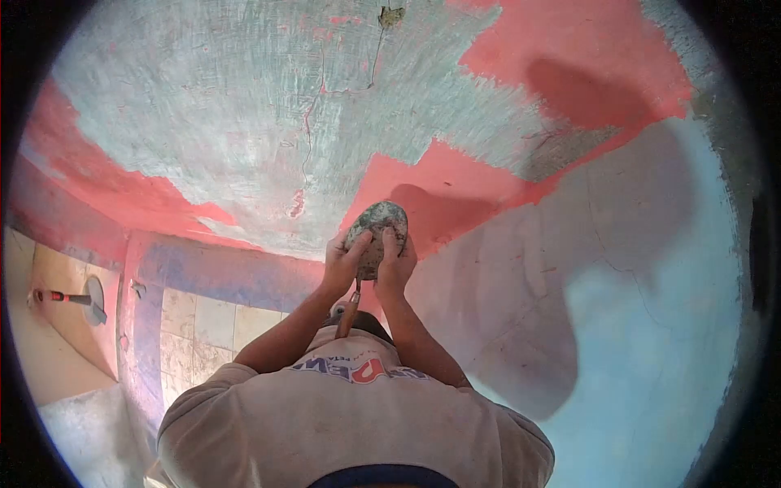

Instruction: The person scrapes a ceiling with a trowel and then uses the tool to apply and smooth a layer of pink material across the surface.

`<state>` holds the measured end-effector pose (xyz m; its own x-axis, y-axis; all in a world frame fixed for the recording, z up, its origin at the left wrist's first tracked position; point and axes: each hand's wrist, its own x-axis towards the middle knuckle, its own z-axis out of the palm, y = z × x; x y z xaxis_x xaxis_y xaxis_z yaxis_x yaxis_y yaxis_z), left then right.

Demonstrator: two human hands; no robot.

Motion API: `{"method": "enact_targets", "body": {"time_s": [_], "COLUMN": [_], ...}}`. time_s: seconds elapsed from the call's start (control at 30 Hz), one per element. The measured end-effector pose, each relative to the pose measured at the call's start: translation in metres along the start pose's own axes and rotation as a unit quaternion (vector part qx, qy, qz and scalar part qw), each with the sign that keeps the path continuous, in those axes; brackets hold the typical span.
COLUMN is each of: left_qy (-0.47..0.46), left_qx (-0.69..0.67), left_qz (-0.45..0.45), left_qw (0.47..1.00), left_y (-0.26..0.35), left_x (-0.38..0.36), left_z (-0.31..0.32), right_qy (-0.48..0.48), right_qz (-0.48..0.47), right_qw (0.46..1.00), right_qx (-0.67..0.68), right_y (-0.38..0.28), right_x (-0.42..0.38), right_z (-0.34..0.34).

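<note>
At far left, a tool with a red-and-black handle (61, 297) shows. Our left hand (343, 259), forearm slanting inward, grips one edge of the crusted trowel (382, 218), whose wooden handle points toward our shirt (358, 419). Our right hand (396, 262) grips the opposite edge, both thumbs covering part of the blade. A blue wall (659, 325) spreads rightward.

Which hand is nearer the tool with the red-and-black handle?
Left. The left hand, well to the tool's right, grips the grey oval piece's side facing it; the right hand grips the opposite side, farther off.
</note>
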<state>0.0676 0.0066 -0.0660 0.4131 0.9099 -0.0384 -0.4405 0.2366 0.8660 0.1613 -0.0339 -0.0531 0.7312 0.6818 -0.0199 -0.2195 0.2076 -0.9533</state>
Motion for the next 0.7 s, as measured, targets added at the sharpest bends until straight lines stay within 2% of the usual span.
{"method": "enact_targets", "body": {"time_s": [0.1, 0.2, 0.3, 0.43, 0.53, 0.7], "left_qy": [0.009, -0.041, -0.086, -0.136, -0.153, -0.060], "left_qx": [0.023, -0.006, -0.035, -0.092, -0.078, -0.027], "left_qz": [0.004, -0.009, -0.028, -0.037, -0.042, 0.000], "left_qw": [1.000, 0.999, 0.995, 0.986, 0.984, 0.998], "left_y": [-0.003, 0.002, 0.009, 0.026, 0.018, -0.008], "left_x": [0.004, 0.015, 0.027, 0.048, 0.070, 0.085], "left_z": [0.004, 0.017, 0.030, 0.048, 0.049, 0.058], "right_qy": [0.025, 0.022, 0.030, 0.031, 0.033, 0.038], "right_qz": [-0.005, 0.018, 0.002, -0.061, -0.108, -0.096], "right_qw": [0.999, 0.997, 0.996, 0.994, 0.990, 0.986], "right_qx": [-0.022, -0.067, -0.079, -0.089, -0.087, -0.135], "right_y": [-0.003, -0.016, -0.048, -0.055, -0.051, -0.039], "right_x": [0.004, 0.021, 0.035, 0.062, 0.077, 0.095], "right_z": [0.000, -0.009, -0.002, -0.001, 0.000, -0.005]}}
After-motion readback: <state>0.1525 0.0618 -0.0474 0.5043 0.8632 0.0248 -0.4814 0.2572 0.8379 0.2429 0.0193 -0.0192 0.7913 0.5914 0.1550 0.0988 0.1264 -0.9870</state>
